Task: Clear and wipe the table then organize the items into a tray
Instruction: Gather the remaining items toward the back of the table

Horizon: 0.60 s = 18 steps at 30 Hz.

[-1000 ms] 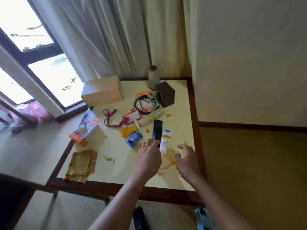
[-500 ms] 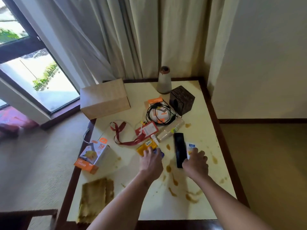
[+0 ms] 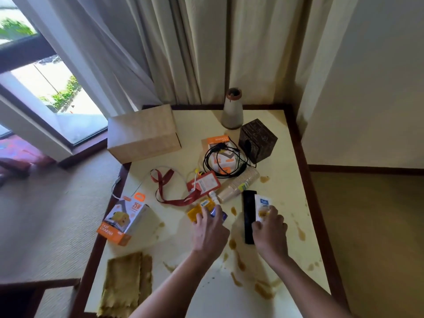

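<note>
Right hand (image 3: 270, 228) is closing its fingers on a white tube (image 3: 262, 207) lying just beside the black remote (image 3: 249, 216) at mid-table. Left hand (image 3: 210, 228) is curling over a small blue item (image 3: 218, 213) touching a yellow packet (image 3: 199, 208); a firm grasp is not confirmable. Brown spills (image 3: 238, 262) are spreading around both wrists on the table (image 3: 286, 180). Crowding behind: cup stack (image 3: 238, 187), red lanyard (image 3: 167, 189), coiled black cable (image 3: 223, 159), dark cube box (image 3: 258, 141). Orange charger box (image 3: 125, 216) and stained cloth (image 3: 127, 285) are sitting well apart, left.

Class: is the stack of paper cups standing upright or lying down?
Lying down: the clear-wrapped stack of paper cups rests lengthwise on the cream table.
</note>
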Each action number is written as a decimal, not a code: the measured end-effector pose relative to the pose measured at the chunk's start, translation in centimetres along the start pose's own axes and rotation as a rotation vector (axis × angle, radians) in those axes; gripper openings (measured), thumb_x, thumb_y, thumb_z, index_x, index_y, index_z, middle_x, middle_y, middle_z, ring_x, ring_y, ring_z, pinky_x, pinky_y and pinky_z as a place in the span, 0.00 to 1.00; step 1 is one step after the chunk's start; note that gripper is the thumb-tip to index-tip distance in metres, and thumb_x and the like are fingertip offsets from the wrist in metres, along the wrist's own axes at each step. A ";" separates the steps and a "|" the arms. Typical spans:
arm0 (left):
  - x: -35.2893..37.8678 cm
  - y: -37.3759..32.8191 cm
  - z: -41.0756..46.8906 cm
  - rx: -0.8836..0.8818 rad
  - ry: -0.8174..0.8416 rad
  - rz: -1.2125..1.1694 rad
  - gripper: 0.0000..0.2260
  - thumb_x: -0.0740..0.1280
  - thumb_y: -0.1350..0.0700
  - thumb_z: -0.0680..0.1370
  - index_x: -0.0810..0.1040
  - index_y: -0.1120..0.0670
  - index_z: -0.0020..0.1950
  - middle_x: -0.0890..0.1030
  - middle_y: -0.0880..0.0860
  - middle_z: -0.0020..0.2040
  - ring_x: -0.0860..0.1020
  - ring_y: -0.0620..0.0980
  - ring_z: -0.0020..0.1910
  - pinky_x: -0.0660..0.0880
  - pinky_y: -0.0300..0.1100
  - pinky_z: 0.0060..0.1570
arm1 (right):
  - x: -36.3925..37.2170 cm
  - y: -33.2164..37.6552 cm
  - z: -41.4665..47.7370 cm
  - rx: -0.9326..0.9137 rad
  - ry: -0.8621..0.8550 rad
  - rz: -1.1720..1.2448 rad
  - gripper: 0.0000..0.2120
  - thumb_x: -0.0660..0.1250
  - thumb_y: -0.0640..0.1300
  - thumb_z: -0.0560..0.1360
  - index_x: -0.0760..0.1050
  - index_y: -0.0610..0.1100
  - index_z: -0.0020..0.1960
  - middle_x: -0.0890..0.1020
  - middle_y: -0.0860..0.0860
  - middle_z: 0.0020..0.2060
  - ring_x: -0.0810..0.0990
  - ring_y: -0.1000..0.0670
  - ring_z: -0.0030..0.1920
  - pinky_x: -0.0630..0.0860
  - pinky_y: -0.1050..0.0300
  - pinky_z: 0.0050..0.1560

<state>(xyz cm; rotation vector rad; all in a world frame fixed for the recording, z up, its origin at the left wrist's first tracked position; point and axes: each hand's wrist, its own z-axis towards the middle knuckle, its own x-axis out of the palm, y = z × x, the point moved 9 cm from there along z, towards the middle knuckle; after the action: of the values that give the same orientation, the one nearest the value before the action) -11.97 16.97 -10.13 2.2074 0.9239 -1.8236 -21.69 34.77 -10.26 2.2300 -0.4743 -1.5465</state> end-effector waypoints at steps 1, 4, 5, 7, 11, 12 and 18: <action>-0.6 0.2 0.1 -0.006 -0.041 -0.003 0.34 0.66 0.50 0.78 0.56 0.50 0.81 0.69 0.60 0.69 0.73 0.57 0.60 0.79 0.50 0.51 | 0.3 0.6 0.2 -0.016 0.017 -0.006 0.27 0.65 0.46 0.79 0.60 0.43 0.75 0.73 0.41 0.63 0.71 0.39 0.62 0.76 0.46 0.51; -1.6 1.0 1.1 -0.013 -0.094 0.053 0.34 0.64 0.49 0.78 0.54 0.50 0.82 0.68 0.59 0.67 0.71 0.55 0.58 0.77 0.49 0.51 | 1.4 1.9 0.9 -0.034 0.054 -0.030 0.30 0.65 0.48 0.78 0.58 0.43 0.76 0.71 0.42 0.64 0.69 0.39 0.63 0.77 0.44 0.54; -1.7 1.3 1.5 -0.012 -0.085 0.078 0.35 0.64 0.50 0.79 0.52 0.50 0.83 0.67 0.59 0.68 0.70 0.56 0.59 0.76 0.49 0.52 | 1.7 2.1 1.1 -0.029 0.065 -0.037 0.32 0.65 0.49 0.78 0.56 0.43 0.77 0.70 0.42 0.65 0.69 0.39 0.64 0.77 0.43 0.55; -1.4 1.6 2.2 0.002 -0.034 0.101 0.35 0.62 0.50 0.80 0.48 0.50 0.83 0.64 0.60 0.71 0.70 0.57 0.62 0.76 0.51 0.55 | 2.2 2.3 1.5 -0.012 0.097 -0.054 0.36 0.67 0.54 0.77 0.53 0.44 0.77 0.68 0.42 0.65 0.70 0.39 0.65 0.78 0.43 0.55; -0.3 2.2 3.1 0.045 0.078 0.106 0.34 0.60 0.48 0.82 0.44 0.49 0.83 0.58 0.60 0.78 0.68 0.62 0.68 0.77 0.57 0.59 | 2.9 2.5 1.8 0.000 0.108 -0.105 0.37 0.72 0.55 0.75 0.52 0.48 0.72 0.69 0.42 0.62 0.77 0.38 0.58 0.81 0.43 0.50; 0.0 2.3 3.4 0.056 0.100 0.106 0.35 0.61 0.49 0.82 0.44 0.48 0.83 0.56 0.60 0.79 0.67 0.63 0.70 0.76 0.60 0.61 | 2.9 2.5 1.9 0.006 0.109 -0.106 0.36 0.72 0.54 0.74 0.52 0.49 0.72 0.70 0.42 0.61 0.77 0.38 0.57 0.81 0.43 0.48; -0.5 3.3 5.2 0.076 0.051 0.010 0.31 0.63 0.51 0.83 0.50 0.49 0.81 0.67 0.60 0.74 0.72 0.58 0.64 0.81 0.54 0.54 | 2.0 3.9 2.9 0.146 0.137 0.234 0.34 0.78 0.53 0.65 0.59 0.47 0.61 0.77 0.46 0.52 0.79 0.43 0.46 0.78 0.50 0.39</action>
<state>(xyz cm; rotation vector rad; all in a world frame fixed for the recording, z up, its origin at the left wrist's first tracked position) -14.60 11.72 -11.96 2.3094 0.8644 -1.8349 -23.93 30.09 -10.91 2.2740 -0.7966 -1.2679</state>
